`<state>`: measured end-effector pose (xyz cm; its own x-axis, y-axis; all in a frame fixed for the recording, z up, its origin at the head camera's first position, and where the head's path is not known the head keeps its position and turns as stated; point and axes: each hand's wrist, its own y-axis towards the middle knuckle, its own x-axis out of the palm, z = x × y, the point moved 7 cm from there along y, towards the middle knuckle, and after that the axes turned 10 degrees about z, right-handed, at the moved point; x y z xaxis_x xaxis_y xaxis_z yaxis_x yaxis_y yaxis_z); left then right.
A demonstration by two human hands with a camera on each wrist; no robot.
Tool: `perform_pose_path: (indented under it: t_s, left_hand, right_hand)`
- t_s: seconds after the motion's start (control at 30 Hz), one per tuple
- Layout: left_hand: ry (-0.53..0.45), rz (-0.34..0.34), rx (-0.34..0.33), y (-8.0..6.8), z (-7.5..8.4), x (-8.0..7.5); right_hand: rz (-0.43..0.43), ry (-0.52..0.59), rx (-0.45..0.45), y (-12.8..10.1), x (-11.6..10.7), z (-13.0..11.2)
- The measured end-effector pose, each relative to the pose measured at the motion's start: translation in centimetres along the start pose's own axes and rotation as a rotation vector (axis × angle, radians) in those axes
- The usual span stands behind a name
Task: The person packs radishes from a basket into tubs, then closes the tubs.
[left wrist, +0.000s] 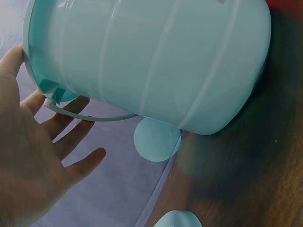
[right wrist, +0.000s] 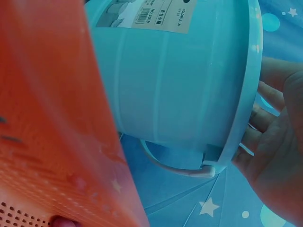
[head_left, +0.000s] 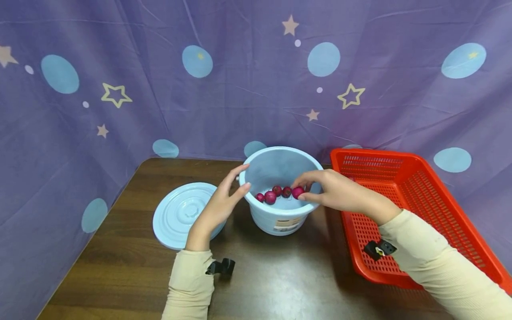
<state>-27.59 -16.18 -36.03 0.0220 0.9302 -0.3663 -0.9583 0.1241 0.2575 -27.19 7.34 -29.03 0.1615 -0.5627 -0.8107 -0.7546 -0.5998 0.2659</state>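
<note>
A light blue bucket (head_left: 280, 222) stands upright on the table, with several round magenta radishes (head_left: 270, 198) on its floor. My right hand (head_left: 340, 191) reaches over the bucket's right rim and pinches one radish (head_left: 298, 192) between thumb and fingers, just inside. In the right wrist view the rim hides my right fingertips. My left hand (head_left: 218, 204) is at the left rim, thumb and fingers spread and touching or nearly touching it. The left wrist view shows those fingers extended beside the thin bucket handle (left wrist: 109, 118).
A light blue lid (head_left: 172, 218) lies flat to the left of the bucket. On the right is a red perforated basket (head_left: 416, 160), with a dark red round thing (right wrist: 64, 221) low in the right wrist view. A purple curtain (head_left: 256, 89) hangs behind the table (head_left: 256, 284).
</note>
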Motion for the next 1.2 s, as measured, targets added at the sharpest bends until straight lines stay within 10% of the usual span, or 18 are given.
perform_pose_path:
  t_s: [0.63,1.2]
  left_hand:
    - [-0.005,-0.005,-0.007,0.0,0.1,0.0]
    - [-0.010,-0.005,-0.022,-0.1,-0.1,0.0]
  right_hand:
    - [0.213,0.046,-0.014,-1.3,-4.3,0.6]
    - [0.365,0.152,0.206,-3.3,-6.9,8.1]
